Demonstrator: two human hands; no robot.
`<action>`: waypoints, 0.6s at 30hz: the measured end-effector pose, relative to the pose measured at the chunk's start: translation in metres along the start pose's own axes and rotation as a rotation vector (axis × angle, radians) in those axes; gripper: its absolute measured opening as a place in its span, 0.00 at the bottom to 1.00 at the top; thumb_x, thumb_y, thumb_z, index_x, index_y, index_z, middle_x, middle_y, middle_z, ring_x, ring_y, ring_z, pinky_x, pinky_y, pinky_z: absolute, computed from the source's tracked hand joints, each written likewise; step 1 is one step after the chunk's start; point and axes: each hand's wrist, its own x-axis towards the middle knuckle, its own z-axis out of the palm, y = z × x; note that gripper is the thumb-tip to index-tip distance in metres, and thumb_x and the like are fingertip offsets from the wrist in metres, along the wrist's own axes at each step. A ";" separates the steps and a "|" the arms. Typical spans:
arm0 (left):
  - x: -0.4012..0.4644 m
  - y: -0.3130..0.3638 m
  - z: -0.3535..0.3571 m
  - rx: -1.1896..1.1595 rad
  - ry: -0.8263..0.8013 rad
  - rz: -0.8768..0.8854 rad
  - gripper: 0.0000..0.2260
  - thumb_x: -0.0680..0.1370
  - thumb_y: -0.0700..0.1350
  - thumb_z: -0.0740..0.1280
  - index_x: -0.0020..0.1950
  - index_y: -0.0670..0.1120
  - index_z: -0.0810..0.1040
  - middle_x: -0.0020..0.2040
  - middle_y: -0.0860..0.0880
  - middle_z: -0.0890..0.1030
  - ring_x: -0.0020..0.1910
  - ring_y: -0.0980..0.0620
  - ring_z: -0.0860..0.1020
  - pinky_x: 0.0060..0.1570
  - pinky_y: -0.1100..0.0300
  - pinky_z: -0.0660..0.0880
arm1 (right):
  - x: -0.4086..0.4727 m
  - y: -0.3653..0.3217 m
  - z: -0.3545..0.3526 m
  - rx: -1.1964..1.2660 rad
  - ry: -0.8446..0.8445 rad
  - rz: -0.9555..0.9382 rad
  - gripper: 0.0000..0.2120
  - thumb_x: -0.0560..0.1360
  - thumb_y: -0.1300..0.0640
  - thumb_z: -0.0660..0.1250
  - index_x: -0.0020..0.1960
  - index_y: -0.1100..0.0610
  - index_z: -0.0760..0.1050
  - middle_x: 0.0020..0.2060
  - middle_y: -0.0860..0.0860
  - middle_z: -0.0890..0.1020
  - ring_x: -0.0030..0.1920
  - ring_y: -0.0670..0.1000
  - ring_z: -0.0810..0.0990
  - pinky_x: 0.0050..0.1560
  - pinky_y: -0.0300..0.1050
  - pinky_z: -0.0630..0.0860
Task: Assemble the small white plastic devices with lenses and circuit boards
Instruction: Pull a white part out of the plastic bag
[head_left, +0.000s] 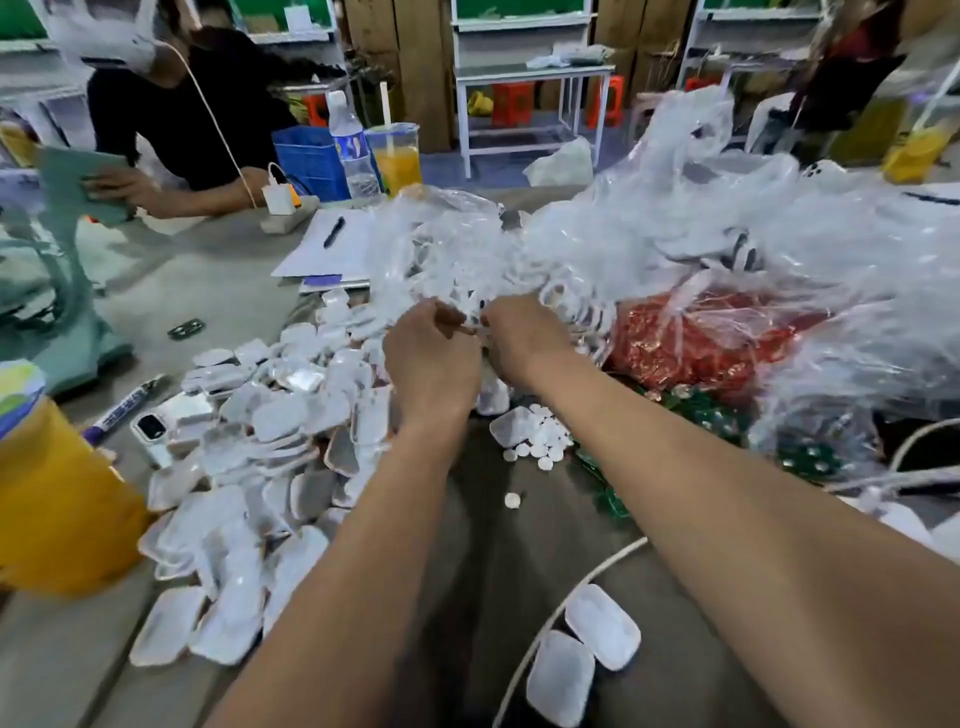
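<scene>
A big heap of small white plastic shells covers the table's left half. Small white round lenses lie in a cluster in the middle, one lens apart from them. Green circuit boards lie at the right under plastic. My left hand and my right hand meet above the heap's far end, fingers curled together and pinching a small white piece between them. The piece is mostly hidden by my fingers.
Crumpled clear plastic bags and a red bag pile up at the right. A yellow cup stands at the left edge, with a marker beside it. Two shells lie near me. A person sits opposite.
</scene>
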 end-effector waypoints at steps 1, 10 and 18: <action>0.004 0.000 0.007 -0.060 0.020 -0.033 0.11 0.71 0.35 0.66 0.46 0.48 0.84 0.42 0.51 0.85 0.45 0.52 0.82 0.49 0.57 0.79 | 0.006 0.000 0.002 -0.025 -0.046 0.013 0.09 0.78 0.65 0.65 0.56 0.58 0.79 0.55 0.60 0.83 0.56 0.63 0.83 0.52 0.53 0.80; 0.016 -0.016 0.030 -0.347 -0.068 -0.212 0.09 0.72 0.37 0.66 0.45 0.50 0.82 0.43 0.49 0.85 0.46 0.48 0.85 0.51 0.48 0.83 | 0.003 0.019 0.020 0.418 0.166 0.211 0.13 0.80 0.57 0.68 0.37 0.55 0.74 0.38 0.56 0.79 0.44 0.59 0.80 0.40 0.45 0.68; -0.003 0.004 0.022 -0.686 -0.367 -0.195 0.07 0.83 0.44 0.67 0.53 0.47 0.85 0.42 0.49 0.87 0.41 0.51 0.86 0.40 0.62 0.81 | -0.046 0.025 -0.004 0.611 0.608 0.150 0.07 0.78 0.59 0.74 0.55 0.59 0.84 0.45 0.53 0.86 0.45 0.52 0.84 0.49 0.47 0.79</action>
